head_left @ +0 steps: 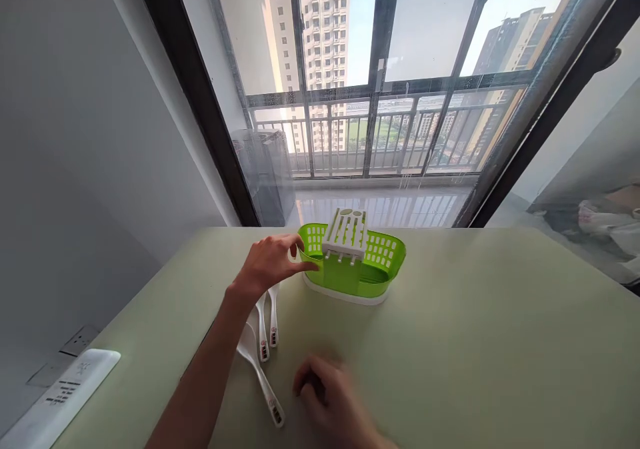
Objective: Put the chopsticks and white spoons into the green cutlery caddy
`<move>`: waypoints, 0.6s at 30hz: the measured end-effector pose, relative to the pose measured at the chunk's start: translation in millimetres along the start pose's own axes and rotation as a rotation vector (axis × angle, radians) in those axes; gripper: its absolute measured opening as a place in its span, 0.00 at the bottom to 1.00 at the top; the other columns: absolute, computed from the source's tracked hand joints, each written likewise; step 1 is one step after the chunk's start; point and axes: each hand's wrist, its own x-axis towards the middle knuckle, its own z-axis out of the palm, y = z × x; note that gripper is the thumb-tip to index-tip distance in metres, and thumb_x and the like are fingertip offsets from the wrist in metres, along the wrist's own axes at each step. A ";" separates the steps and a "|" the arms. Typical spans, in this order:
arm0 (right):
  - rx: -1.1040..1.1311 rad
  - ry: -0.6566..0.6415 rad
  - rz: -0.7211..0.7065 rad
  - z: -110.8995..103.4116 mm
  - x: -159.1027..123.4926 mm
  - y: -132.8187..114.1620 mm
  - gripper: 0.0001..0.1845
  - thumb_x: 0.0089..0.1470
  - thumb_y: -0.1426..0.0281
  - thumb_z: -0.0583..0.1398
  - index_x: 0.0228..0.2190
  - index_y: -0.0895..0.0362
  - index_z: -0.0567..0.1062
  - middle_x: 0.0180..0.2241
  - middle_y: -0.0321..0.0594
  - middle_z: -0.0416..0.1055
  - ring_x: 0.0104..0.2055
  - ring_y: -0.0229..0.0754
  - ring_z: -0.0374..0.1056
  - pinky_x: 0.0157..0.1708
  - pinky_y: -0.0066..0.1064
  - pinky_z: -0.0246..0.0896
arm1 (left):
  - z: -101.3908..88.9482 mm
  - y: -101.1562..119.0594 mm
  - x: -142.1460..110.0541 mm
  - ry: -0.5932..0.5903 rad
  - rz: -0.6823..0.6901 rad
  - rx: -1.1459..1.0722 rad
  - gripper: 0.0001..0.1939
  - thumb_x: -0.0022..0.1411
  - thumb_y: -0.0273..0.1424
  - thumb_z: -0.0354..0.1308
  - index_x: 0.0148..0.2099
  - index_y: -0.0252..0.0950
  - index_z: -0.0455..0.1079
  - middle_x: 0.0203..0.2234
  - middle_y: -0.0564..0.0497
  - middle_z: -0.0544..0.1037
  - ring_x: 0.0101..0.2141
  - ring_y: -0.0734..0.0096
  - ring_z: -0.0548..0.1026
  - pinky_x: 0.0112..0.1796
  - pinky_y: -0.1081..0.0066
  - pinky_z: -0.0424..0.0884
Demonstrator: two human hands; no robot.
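A bright green slotted basket [380, 289] with a white base stands near the table's far edge. Across its middle sits a white slotted rack [345, 234] with small hooks along the front. My left hand [273, 262] pinches the basket's left end, thumb in front and fingers at the rim. Under my left forearm lie white long-handled utensils: a larger one [261, 376] nearest me and two slimmer ones [262, 329], [273, 316] beyond it. Their heads are partly hidden. My right hand [327, 392], slightly blurred, is curled low over the table, right of the larger utensil's handle, with nothing visible in it.
The pale green table [480, 342] reaches up to a large window. A white power strip [75, 389] lies along the left edge, near a wall socket [80, 340]. A dark thin edge shows beside my left forearm. Plastic bags [605, 226] are at the far right.
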 end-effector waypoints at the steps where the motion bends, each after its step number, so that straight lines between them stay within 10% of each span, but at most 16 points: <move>1: -0.001 0.002 -0.026 0.2 0.4 1.4 0.12 0.45 0.81 0.55 0.26 0.56 0.75 0.25 0.34 0.72 0.27 0.35 0.63 0.28 0.25 0.50 | 1.3 -8.3 1.0 0.019 -0.062 0.019 0.29 0.55 0.61 0.59 0.44 0.43 0.76 0.36 0.52 0.82 0.36 0.61 0.79 0.34 0.69 0.67; 18: -0.027 -0.007 -0.107 -1.0 -0.7 2.5 0.12 0.43 0.82 0.53 0.25 0.55 0.72 0.26 0.33 0.69 0.26 0.34 0.61 0.28 0.24 0.51 | 8.6 -67.7 -4.7 0.179 -0.459 0.128 0.43 0.56 0.45 0.65 0.68 0.36 0.55 0.59 0.35 0.72 0.57 0.41 0.72 0.53 0.53 0.69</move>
